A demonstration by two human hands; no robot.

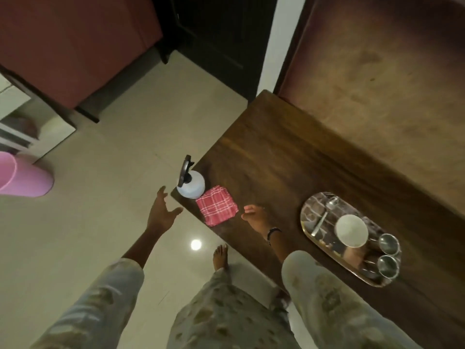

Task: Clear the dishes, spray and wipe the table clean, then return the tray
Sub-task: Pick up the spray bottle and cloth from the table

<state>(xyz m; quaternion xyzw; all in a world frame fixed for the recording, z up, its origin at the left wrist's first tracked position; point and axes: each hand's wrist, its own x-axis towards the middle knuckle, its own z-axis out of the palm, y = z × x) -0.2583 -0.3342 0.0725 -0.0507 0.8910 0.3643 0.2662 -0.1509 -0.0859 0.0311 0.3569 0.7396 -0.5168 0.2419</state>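
Table (289, 157) runs along the right of the view, floor (125, 172) to its left. Spray bottle (191, 183) stands on the table's near-left corner, at the edge. Folded cloth (217, 209) lies on the table touching the bottle, just right and nearer. Tray (308, 210) sits on the table well right of the cloth, near the table's near edge. On the tray: spoon (324, 215) at the far-left end, bowl (351, 230) in the middle, two small cups (388, 244) side by side at the near-right end. Left hand (161, 212) hangs over the floor, just left of the bottle corner. Right hand (256, 216) is over the table between cloth and tray, close to the cloth. Bucket (22, 177) lies on the floor at far left. Bare foot (221, 256) on the floor beside the table edge.
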